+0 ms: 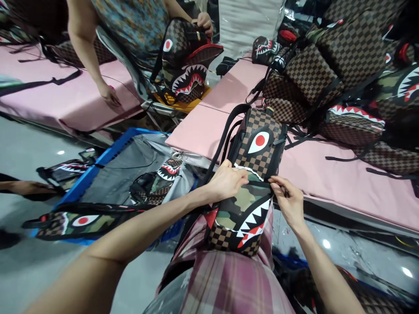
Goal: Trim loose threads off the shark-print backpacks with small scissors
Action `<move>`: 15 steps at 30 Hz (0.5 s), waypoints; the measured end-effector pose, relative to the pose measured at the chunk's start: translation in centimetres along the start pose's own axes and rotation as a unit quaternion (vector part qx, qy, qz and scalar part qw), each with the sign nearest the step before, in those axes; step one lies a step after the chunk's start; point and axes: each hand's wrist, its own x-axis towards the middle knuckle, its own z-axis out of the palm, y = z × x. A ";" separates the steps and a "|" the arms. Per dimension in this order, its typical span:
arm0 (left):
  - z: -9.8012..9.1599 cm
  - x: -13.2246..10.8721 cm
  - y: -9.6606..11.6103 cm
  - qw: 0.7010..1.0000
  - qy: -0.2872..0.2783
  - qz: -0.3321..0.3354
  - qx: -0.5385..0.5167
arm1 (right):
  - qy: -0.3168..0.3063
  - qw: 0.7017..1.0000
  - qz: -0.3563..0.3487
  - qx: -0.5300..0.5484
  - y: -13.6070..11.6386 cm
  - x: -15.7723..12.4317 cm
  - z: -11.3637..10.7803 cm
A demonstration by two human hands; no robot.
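Observation:
A checkered backpack (250,196) with a camouflage patch, a red-and-white eye and a shark-mouth print leans from my lap onto the pink table edge. My left hand (228,179) is closed on the left part of the backpack, at the top edge of its front pocket. At that edge's right end, my right hand (288,196) pinches the backpack's dark border between thumb and fingers. Whether a zipper pull lies in either pinch is too small to tell. The backpack's black straps (225,135) loop out on its left side.
A pink-covered table (209,126) holds a heap of checkered bags (314,74) at right. Left of me stands a blue crate (108,152) with a grey liner and shark-print bags. Across from me, a co-worker's hand (204,22) touches another backpack (186,61).

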 end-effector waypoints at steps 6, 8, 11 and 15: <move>-0.8 1.1 -1.0 0.999 0.035 -0.015 -0.039 | 0.065 0.997 -0.003 0.038 1.4 -1.2 -0.7; -1.1 1.4 -1.2 0.998 0.042 -0.016 -0.039 | 0.050 0.998 0.018 0.040 2.0 -1.9 -0.7; -1.4 1.7 -1.5 0.998 0.048 -0.019 -0.038 | 0.033 0.997 0.051 0.046 2.7 -2.7 -0.5; -2.3 1.0 -2.3 0.996 0.051 -0.015 -0.077 | 0.033 0.990 0.122 0.069 3.7 -3.4 -0.3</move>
